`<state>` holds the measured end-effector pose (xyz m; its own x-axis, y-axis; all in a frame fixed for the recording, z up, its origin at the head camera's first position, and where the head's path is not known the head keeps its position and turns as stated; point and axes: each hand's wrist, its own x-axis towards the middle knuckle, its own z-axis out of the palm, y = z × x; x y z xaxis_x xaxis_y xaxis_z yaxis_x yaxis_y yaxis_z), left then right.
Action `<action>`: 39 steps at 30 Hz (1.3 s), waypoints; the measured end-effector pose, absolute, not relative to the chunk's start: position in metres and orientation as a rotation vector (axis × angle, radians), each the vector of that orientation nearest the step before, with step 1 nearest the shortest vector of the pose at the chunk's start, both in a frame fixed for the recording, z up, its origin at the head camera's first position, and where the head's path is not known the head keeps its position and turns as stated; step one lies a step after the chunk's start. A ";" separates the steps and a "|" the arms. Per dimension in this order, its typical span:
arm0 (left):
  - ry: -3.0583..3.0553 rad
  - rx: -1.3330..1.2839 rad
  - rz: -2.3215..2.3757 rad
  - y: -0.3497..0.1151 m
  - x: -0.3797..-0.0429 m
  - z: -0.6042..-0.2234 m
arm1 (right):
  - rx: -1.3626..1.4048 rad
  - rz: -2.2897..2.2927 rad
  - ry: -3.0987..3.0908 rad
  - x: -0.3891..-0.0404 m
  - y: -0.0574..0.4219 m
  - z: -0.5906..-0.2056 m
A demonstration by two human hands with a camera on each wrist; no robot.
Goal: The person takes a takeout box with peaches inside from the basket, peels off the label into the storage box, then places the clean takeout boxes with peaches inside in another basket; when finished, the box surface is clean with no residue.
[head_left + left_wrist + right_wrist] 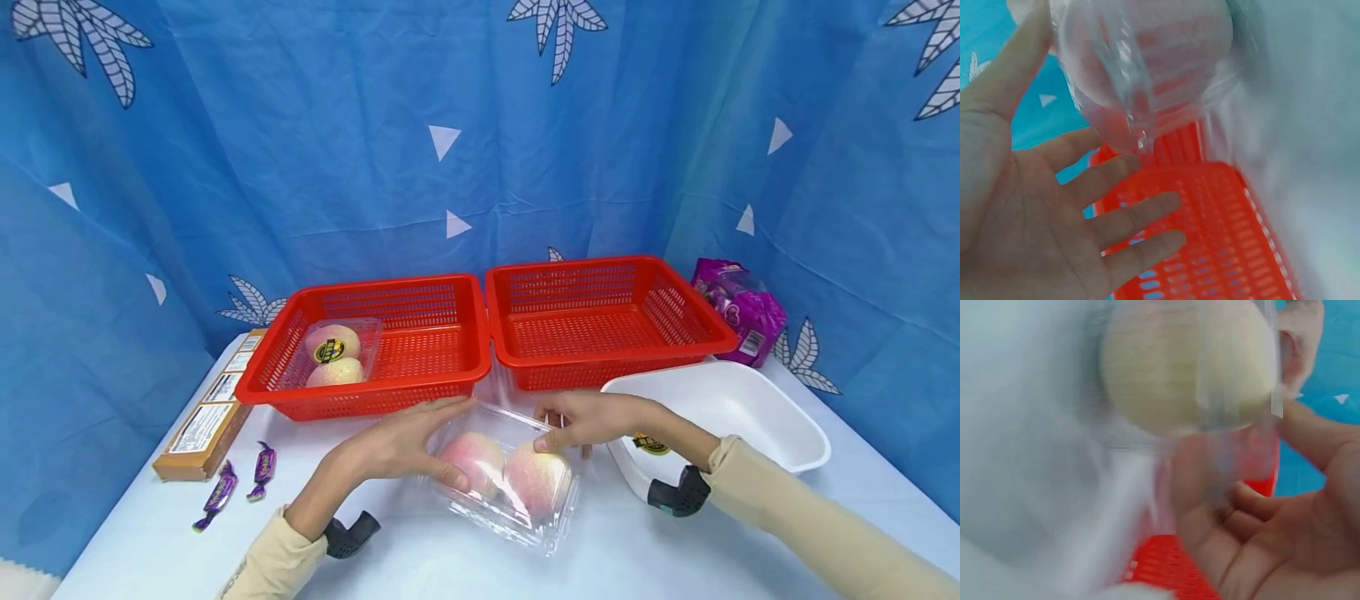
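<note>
A clear plastic box [491, 521] with two pinkish peaches [536, 482] stands between both hands, slightly turned. My left hand [408, 446] is at its left side: the thumb lies on the lid, and the other fingers reach straight and spread along the far side. In the left wrist view, those fingers [1138, 219] are straight below the box. My right hand [581, 419] pinches the box's far right edge, thumb on top and index finger bent below. Its remaining fingers curl in the right wrist view, where the box [1188, 375] is blurred.
At the back left, a red basket [480, 333] holds another peach box [367, 337]. Beside it is a second red basket [611, 362]. A white tray [738, 408], with a black-yellow sticker [651, 443], and a purple bag [753, 321] are right. Left lie a brown carton [202, 425] and two candies [262, 471].
</note>
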<state>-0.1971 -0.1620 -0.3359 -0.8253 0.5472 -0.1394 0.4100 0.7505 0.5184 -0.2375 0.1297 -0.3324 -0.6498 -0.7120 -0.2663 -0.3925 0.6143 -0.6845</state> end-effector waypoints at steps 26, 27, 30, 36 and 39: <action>3.033 0.750 0.836 -0.107 -0.286 -0.325 | -0.728 -1.669 1.962 -0.300 0.283 -0.259; 3.043 0.749 0.791 -0.103 -0.290 -0.327 | -0.689 -1.650 1.981 -0.312 0.289 -0.257; 3.046 0.720 0.691 -0.094 -0.297 -0.332 | -0.550 -1.556 2.079 -0.343 0.303 -0.256; 3.037 0.667 0.663 -0.090 -0.298 -0.336 | -0.238 -1.416 2.236 -0.383 0.319 -0.261; 3.042 0.670 0.656 -0.089 -0.300 -0.337 | -0.150 -1.383 2.232 -0.391 0.320 -0.268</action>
